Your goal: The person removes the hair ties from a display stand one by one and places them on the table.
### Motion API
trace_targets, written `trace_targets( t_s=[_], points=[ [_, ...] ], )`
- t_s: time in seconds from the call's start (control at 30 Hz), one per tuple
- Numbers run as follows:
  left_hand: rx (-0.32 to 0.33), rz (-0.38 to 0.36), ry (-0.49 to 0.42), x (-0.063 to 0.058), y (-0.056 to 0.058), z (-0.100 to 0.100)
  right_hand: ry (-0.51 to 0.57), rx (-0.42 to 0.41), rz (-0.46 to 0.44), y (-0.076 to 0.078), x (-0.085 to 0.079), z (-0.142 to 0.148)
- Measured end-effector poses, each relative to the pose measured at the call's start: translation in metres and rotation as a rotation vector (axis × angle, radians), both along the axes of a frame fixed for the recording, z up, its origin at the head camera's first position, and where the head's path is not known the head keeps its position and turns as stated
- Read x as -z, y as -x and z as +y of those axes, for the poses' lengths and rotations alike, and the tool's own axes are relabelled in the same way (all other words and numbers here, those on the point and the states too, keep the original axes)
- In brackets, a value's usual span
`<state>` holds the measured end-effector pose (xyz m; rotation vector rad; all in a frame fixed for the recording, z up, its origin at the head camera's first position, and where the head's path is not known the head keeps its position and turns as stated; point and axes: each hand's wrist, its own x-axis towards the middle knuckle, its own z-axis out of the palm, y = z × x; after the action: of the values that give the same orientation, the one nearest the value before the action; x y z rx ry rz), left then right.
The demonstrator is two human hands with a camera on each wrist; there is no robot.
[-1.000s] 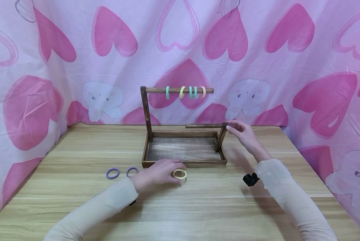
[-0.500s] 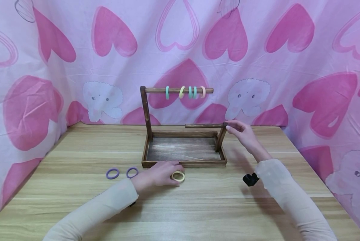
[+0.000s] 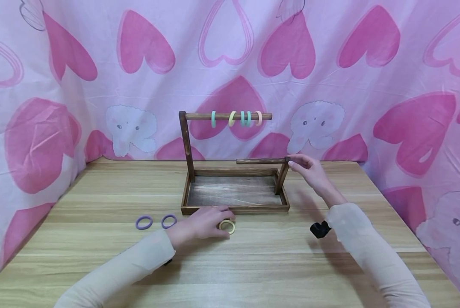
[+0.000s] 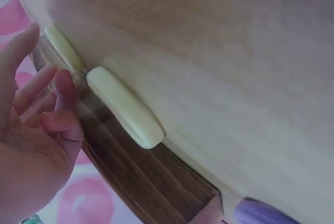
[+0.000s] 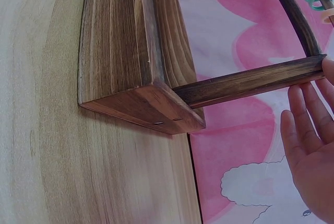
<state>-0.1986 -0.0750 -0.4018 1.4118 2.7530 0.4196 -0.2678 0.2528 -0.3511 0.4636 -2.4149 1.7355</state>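
A pale yellow ring (image 3: 227, 227) lies on the table before the wooden rack, beside my left hand (image 3: 204, 222). Its fingers and thumb spread loosely around that ring. In the left wrist view one yellow ring (image 4: 125, 109) is near and another yellow piece (image 4: 63, 48) farther off by the fingertips; the head view shows just one, the hand perhaps covering the rest. My right hand (image 3: 308, 169) pinches the top of the rack's short post (image 3: 282, 177). In the right wrist view its fingers (image 5: 308, 114) touch the post's end, the thumb partly cut off.
The wooden rack's tray (image 3: 235, 209) stands mid-table. Its tall post carries a bar (image 3: 222, 116) with several green, yellow and pink rings. A purple ring (image 3: 143, 222) and another purple ring (image 3: 169, 221) lie at left. A patterned curtain (image 3: 230, 51) encloses the table.
The yellow ring has lowered from the left fingertips onto the table, shifting slightly left. The left hand has moved a little with it. The right hand has stayed on the post.
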Motion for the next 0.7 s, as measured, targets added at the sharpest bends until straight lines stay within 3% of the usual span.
trace_targets(
  t_s=[0.3,0.7],
  points=[
    [-0.042,0.124,-0.139,-0.013,0.0,-0.006,-0.002,-0.012,0.013,0.0,0.0,0.0],
    [-0.163,0.368,-0.29,-0.017,0.014,-0.035,-0.002,-0.012,-0.003,0.0,0.0,0.0]
  ],
)
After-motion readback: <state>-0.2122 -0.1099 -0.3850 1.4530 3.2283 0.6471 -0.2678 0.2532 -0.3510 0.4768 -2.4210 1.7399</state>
